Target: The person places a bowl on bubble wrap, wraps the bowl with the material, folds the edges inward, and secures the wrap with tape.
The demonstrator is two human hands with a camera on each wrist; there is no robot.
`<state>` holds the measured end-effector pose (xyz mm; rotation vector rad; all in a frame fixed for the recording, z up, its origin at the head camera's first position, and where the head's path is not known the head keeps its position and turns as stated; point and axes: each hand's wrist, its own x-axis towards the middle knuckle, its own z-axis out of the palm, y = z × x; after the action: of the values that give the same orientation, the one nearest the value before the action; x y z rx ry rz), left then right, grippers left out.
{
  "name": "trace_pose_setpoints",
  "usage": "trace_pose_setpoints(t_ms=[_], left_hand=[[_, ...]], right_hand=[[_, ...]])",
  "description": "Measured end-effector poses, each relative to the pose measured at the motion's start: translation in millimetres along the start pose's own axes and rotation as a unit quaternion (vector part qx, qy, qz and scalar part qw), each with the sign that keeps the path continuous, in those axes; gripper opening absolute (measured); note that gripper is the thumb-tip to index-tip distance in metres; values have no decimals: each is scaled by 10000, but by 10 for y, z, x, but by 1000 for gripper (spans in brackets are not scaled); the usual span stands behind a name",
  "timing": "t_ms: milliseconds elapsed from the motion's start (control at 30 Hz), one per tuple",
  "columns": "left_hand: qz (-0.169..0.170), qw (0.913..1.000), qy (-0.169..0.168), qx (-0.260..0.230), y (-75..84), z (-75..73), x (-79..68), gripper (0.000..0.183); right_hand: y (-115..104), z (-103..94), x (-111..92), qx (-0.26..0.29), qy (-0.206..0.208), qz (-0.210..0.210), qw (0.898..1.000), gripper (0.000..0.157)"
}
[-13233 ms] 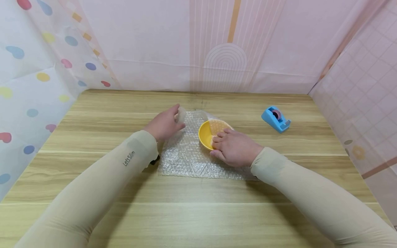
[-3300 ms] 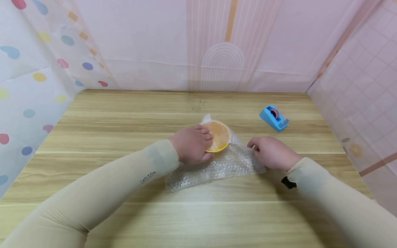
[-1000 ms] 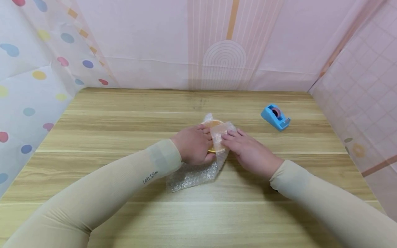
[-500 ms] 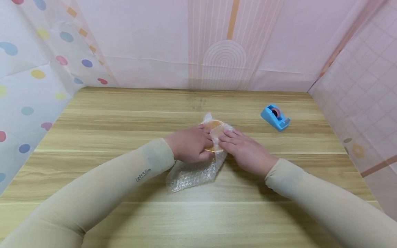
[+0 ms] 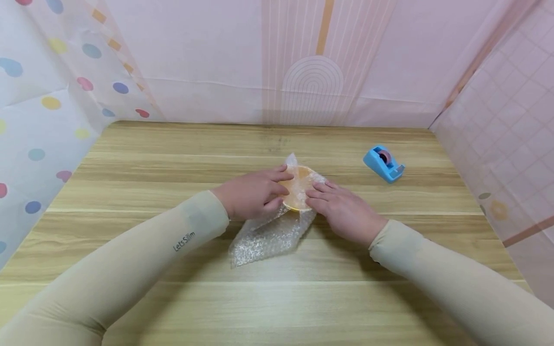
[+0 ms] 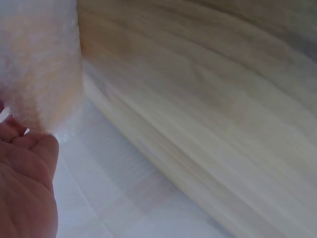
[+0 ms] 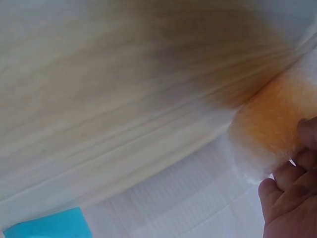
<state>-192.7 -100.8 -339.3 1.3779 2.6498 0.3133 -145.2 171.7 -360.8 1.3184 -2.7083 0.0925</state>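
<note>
A yellow bowl point(image 5: 305, 173) sits mid-table, with bubble wrap point(image 5: 270, 240) folded over its opening from the sides. Part of the wrap spreads out in front of it, and one corner sticks up behind the rim. My right hand point(image 5: 346, 211) rests its straight fingers on the folded wrap at the bowl's right side. At the left rim is my left hand point(image 5: 253, 192), its fingers spread and loosely bent over the wrap's edge. In the left wrist view the wrapped side rises beyond the fingertips; the right wrist view shows yellow through the wrap point(image 7: 270, 121).
A blue tape dispenser point(image 5: 383, 164) with a pinkish roll stands on the wooden table point(image 5: 277, 307) at the back right. Patterned sheets point(image 5: 207, 62) hang along the back and both sides.
Earlier the wrap lay spread under the bowl; its right part has since been folded over the opening. In the last half second my left hand has drawn back leftward, while the right stays put.
</note>
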Motion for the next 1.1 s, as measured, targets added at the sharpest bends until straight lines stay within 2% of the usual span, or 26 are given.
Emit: trace_pose_setpoints(t_ms=[367, 667, 933, 1100], left_hand=[[-246, 9993, -283, 90, -1, 20, 3, 46], [-247, 9993, -291, 9, -3, 30, -2, 46], [-177, 9994, -282, 35, -17, 37, 8, 47], [-166, 9996, -246, 8, -23, 37, 10, 47]], right_hand=[[-31, -54, 81, 135, -582, 2, 9982, 45], [-19, -69, 160, 256, -795, -57, 9965, 52], [-21, -84, 252, 362, -1242, 97, 9915, 54], [-26, -77, 298, 347, -1343, 53, 9903, 55]])
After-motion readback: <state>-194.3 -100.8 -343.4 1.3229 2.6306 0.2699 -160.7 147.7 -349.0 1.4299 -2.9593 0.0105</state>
